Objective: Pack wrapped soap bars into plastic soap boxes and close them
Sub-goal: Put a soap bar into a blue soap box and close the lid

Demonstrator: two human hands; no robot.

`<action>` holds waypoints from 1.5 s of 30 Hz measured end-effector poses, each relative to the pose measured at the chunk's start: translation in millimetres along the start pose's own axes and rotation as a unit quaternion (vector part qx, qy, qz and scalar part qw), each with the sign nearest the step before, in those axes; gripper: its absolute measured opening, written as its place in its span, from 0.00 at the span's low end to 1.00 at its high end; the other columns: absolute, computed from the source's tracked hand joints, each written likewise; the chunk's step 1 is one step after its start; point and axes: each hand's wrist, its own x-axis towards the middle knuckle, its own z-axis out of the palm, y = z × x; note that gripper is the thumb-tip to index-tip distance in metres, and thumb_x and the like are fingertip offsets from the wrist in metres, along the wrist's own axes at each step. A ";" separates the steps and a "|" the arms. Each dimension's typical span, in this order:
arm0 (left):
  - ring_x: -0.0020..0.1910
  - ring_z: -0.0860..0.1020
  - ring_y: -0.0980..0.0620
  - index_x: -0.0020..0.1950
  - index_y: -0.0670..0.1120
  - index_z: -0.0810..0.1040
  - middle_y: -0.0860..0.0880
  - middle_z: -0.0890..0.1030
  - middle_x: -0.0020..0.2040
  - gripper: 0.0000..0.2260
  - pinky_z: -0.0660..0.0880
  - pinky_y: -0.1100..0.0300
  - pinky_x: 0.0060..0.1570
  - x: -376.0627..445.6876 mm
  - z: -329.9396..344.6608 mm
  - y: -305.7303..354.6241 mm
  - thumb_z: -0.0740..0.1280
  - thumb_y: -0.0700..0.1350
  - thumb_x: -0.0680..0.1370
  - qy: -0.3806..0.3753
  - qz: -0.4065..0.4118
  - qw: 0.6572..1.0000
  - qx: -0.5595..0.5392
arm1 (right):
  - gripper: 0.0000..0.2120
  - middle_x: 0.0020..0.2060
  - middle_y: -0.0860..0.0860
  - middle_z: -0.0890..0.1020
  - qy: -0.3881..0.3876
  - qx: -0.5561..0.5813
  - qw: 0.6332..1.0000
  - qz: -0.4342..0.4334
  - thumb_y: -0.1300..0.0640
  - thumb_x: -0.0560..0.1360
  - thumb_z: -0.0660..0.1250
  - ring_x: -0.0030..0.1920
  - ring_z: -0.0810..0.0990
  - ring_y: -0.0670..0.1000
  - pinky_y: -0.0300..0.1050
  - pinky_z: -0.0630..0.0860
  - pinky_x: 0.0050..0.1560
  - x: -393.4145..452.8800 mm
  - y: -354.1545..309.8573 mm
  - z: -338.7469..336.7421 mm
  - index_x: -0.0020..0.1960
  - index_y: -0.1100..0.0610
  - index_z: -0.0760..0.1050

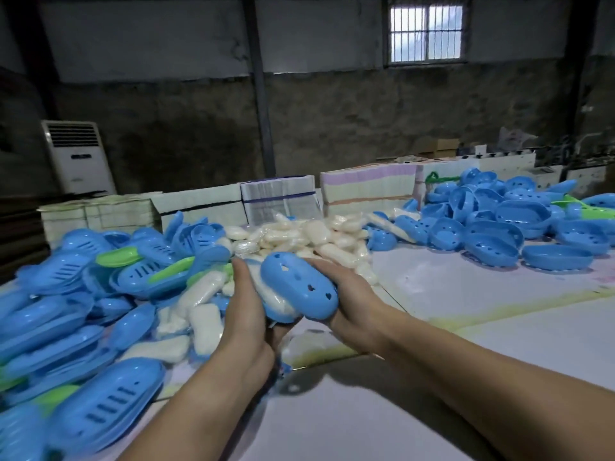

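A blue plastic soap box [301, 285] with small holes in its shell is held above the table between both hands. A wrapped white soap bar [274, 299] shows at its open left side, partly inside. My left hand [248, 306] grips the box and the soap from the left. My right hand [346, 294] cups the box from the right and below. A heap of wrapped soap bars [299, 236] lies just behind the hands.
Blue and a few green soap box halves [83, 294] pile up on the left. Another pile of blue halves [506, 221] lies at the right back. Stacks of flat cartons [279, 197] line the far edge. The white table [466, 314] spreads to the right.
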 end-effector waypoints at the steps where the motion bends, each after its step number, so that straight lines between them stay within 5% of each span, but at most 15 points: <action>1: 0.37 0.86 0.46 0.50 0.48 0.81 0.44 0.87 0.40 0.24 0.82 0.53 0.29 -0.4 0.9 -0.8 0.59 0.67 0.79 0.003 0.004 1.000 0.005 | 0.13 0.41 0.51 0.84 0.004 -0.053 0.998 -0.025 0.51 0.81 0.62 0.36 0.81 0.48 0.44 0.75 0.35 -1.8 3.6 -0.3 0.46 0.48 0.84; 3: 0.34 0.86 0.45 0.49 0.46 0.80 0.43 0.86 0.37 0.24 0.80 0.54 0.24 -0.8 1.9 -0.4 0.61 0.66 0.78 0.005 0.004 1.000 0.008 | 0.14 0.38 0.46 0.82 -0.010 -0.189 0.980 -0.066 0.40 0.79 0.59 0.35 0.80 0.46 0.43 0.74 0.38 -9.0 5.2 1.3 0.43 0.42 0.82; 5: 0.32 0.85 0.46 0.49 0.45 0.80 0.43 0.86 0.36 0.25 0.79 0.55 0.24 1.0 0.3 -1.3 0.60 0.67 0.78 0.005 0.005 1.000 0.015 | 0.12 0.42 0.38 0.82 -0.052 -0.328 0.938 -0.098 0.33 0.72 0.62 0.40 0.81 0.40 0.37 0.76 0.39 -17.3 5.4 4.4 0.52 0.35 0.76; 8: 0.34 0.86 0.45 0.50 0.44 0.82 0.42 0.86 0.38 0.29 0.80 0.54 0.27 2.8 -3.1 -0.5 0.58 0.69 0.78 0.006 -0.003 1.000 0.028 | 0.16 0.44 0.27 0.78 -0.102 -0.413 0.895 -0.136 0.41 0.70 0.70 0.43 0.79 0.32 0.27 0.73 0.37 -25.1 2.7 9.8 0.49 0.21 0.69; 12: 0.32 0.85 0.46 0.47 0.43 0.82 0.42 0.86 0.37 0.30 0.79 0.56 0.25 1.1 -3.0 -4.1 0.58 0.69 0.78 -0.007 -0.014 0.999 0.037 | 0.17 0.46 0.33 0.80 -0.047 -0.464 0.876 -0.126 0.32 0.67 0.66 0.44 0.79 0.33 0.27 0.72 0.37 -25.3 3.0 7.6 0.54 0.28 0.69; 15: 0.41 0.87 0.46 0.56 0.46 0.82 0.43 0.87 0.45 0.28 0.82 0.52 0.40 -1.1 0.8 -10.4 0.59 0.68 0.78 -0.036 -0.022 0.999 0.035 | 0.34 0.52 0.37 0.80 -0.007 -0.448 0.885 -0.128 0.26 0.62 0.60 0.46 0.80 0.34 0.29 0.75 0.38 -21.1 1.7 2.6 0.66 0.33 0.66; 17: 0.46 0.86 0.47 0.62 0.48 0.80 0.44 0.87 0.50 0.25 0.81 0.50 0.47 -2.9 4.1 -14.4 0.60 0.66 0.78 -0.049 -0.004 0.998 0.043 | 0.35 0.55 0.39 0.80 0.000 -0.435 0.890 -0.134 0.26 0.63 0.61 0.50 0.81 0.38 0.38 0.79 0.49 -18.5 1.0 -0.8 0.69 0.34 0.65; 20: 0.45 0.86 0.49 0.65 0.49 0.78 0.45 0.86 0.52 0.23 0.80 0.52 0.44 -4.2 8.1 -19.0 0.61 0.63 0.79 -0.039 0.028 0.998 0.046 | 0.34 0.55 0.43 0.80 0.007 -0.449 0.884 -0.132 0.25 0.64 0.60 0.53 0.80 0.43 0.45 0.79 0.54 -17.1 2.1 -5.2 0.68 0.32 0.64; 25: 0.43 0.87 0.49 0.60 0.49 0.79 0.44 0.87 0.50 0.20 0.82 0.55 0.38 -6.3 10.0 -15.3 0.61 0.63 0.80 -0.030 0.020 0.999 0.006 | 0.34 0.42 0.39 0.80 0.001 -0.436 0.888 -0.143 0.25 0.65 0.59 0.43 0.80 0.36 0.29 0.71 0.38 -17.6 2.3 -3.6 0.69 0.34 0.64; 28: 0.40 0.86 0.49 0.53 0.47 0.81 0.45 0.87 0.42 0.20 0.83 0.56 0.35 -9.1 11.1 -12.5 0.59 0.61 0.81 -0.049 -0.014 0.998 -0.038 | 0.32 0.44 0.40 0.79 -0.002 -0.435 0.888 -0.149 0.29 0.70 0.59 0.47 0.80 0.39 0.30 0.71 0.40 -16.3 4.1 -5.1 0.71 0.37 0.63; 35: 0.48 0.86 0.46 0.68 0.44 0.75 0.41 0.84 0.58 0.23 0.82 0.53 0.41 -15.2 15.5 -12.4 0.60 0.59 0.81 -0.045 -0.007 0.999 -0.024 | 0.26 0.46 0.42 0.80 0.002 -0.412 0.896 -0.167 0.37 0.76 0.63 0.45 0.81 0.37 0.31 0.73 0.43 -12.7 9.6 -8.9 0.72 0.40 0.63; 37: 0.45 0.86 0.48 0.69 0.44 0.74 0.40 0.83 0.57 0.22 0.83 0.54 0.38 -16.5 16.4 -12.4 0.60 0.58 0.82 -0.046 -0.006 0.998 -0.030 | 0.26 0.51 0.46 0.81 0.000 -0.403 0.900 -0.168 0.38 0.77 0.63 0.47 0.81 0.42 0.36 0.74 0.46 -11.7 10.2 -9.6 0.73 0.41 0.63; 45: 0.48 0.86 0.48 0.69 0.46 0.75 0.41 0.84 0.58 0.23 0.82 0.57 0.35 -18.7 15.3 -11.7 0.59 0.59 0.82 -0.056 0.002 0.998 -0.019 | 0.26 0.42 0.40 0.78 -0.016 -0.412 0.896 -0.166 0.40 0.78 0.62 0.35 0.77 0.32 0.27 0.69 0.33 -10.8 9.0 -10.7 0.74 0.44 0.62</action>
